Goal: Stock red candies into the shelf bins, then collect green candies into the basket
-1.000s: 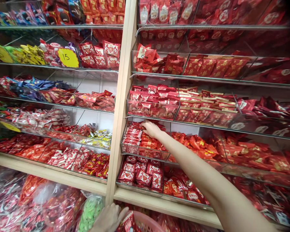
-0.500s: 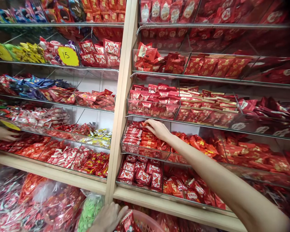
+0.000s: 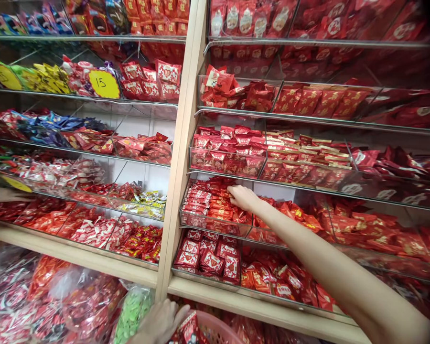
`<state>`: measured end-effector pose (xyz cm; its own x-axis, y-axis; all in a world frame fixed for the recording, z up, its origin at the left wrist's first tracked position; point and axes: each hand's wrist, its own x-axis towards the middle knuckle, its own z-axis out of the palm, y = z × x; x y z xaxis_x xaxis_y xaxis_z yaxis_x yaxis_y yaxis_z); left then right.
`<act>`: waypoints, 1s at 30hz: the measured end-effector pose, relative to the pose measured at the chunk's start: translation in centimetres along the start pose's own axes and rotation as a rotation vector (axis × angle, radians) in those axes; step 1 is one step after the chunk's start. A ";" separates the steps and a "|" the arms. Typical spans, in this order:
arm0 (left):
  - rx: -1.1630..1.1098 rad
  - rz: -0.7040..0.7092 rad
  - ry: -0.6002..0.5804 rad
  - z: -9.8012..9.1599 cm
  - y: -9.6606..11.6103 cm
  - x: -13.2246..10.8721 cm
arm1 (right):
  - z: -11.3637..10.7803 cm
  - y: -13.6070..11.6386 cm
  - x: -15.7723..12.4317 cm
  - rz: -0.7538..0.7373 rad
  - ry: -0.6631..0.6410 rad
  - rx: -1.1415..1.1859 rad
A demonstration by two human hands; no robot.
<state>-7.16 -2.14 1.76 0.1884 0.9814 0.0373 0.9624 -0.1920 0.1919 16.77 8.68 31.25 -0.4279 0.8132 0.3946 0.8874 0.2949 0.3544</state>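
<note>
My right hand (image 3: 245, 198) reaches into a clear shelf bin, its fingers pinched on a small red packet among the stacked red packets (image 3: 219, 209). Its fingertips are partly hidden by the hand itself. Low in the view, my left hand (image 3: 159, 321) lies over the left side of a pink plastic basket (image 3: 220, 327), thumb toward the inside and fingers bent over the edge. The rim beneath that hand is covered. Beside its thumb, a red printed packet (image 3: 189, 327) stands in the basket.
A wooden upright (image 3: 181, 119) divides the shelves. Clear dividers and lips front the bins of wrapped sweets. Yellow price tags (image 3: 103, 84) hang at the left. Another person's hand (image 3: 7, 195) shows at the far left. Bulging plastic bags (image 3: 82, 296) fill the lower left.
My right hand has drawn slightly to the right and down across the red packets, its fingers more curled. My left hand and the basket have stayed put.
</note>
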 end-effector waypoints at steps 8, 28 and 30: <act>0.023 0.012 -0.018 -0.1 0.1 -0.1 | 0.2 -1.5 1.6 0.031 0.002 0.002; 0.036 0.042 0.004 0.5 -0.2 0.3 | -0.7 1.0 1.6 -0.242 -0.050 0.419; 0.060 0.063 -0.003 0.5 -0.2 0.3 | -0.9 0.7 1.3 -0.238 -0.093 0.426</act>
<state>-7.20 -1.84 1.24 0.2496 0.9673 0.0447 0.9586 -0.2534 0.1302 16.71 9.53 32.75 -0.6269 0.7342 0.2608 0.7668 0.6407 0.0397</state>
